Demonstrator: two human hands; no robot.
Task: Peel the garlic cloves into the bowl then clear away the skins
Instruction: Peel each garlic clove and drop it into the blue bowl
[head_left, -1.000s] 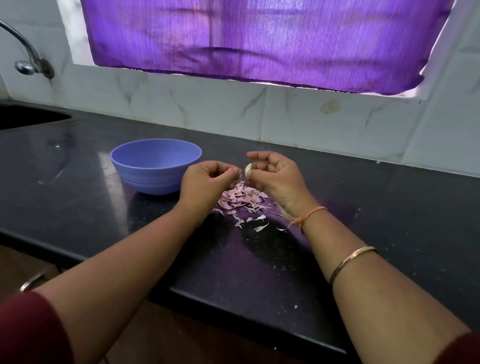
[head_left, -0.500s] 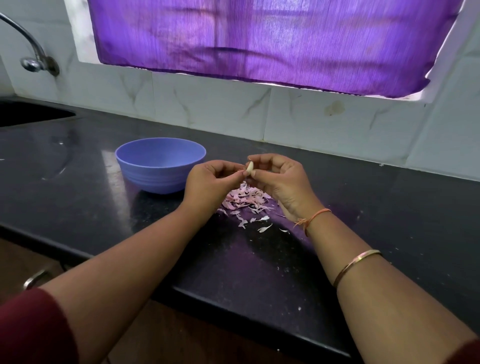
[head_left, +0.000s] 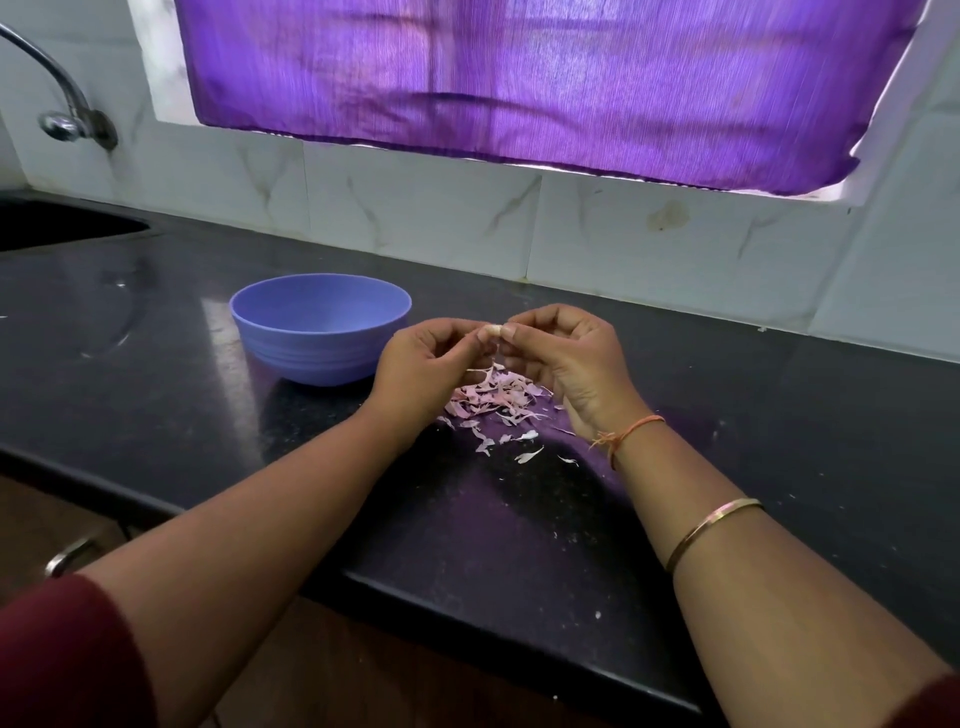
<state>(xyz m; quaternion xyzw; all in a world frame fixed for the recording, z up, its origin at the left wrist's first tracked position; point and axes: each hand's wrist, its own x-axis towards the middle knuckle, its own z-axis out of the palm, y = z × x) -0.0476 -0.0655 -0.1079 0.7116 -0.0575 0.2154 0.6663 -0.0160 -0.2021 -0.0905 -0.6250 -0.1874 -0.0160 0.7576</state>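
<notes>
A pale garlic clove (head_left: 492, 330) is pinched between the fingertips of both hands, held above the counter. My left hand (head_left: 423, 364) grips it from the left and my right hand (head_left: 563, 358) from the right, fingers curled. Below them lies a heap of pinkish garlic skins (head_left: 493, 400), with loose flakes trailing toward the counter's front. A blue plastic bowl (head_left: 270, 332) stands just left of my left hand; its inside is hidden from this angle.
The black stone counter (head_left: 156, 405) runs left to a sink (head_left: 57, 228) with a tap (head_left: 62, 111) above it. A tiled wall and a purple curtain (head_left: 545, 78) stand behind. The counter's front edge passes under my forearms; a drawer handle (head_left: 70, 553) shows below.
My left hand's fingers have closed in on the clove, so both hands now pinch it together. The hands rose slightly and the view shifted a little.
</notes>
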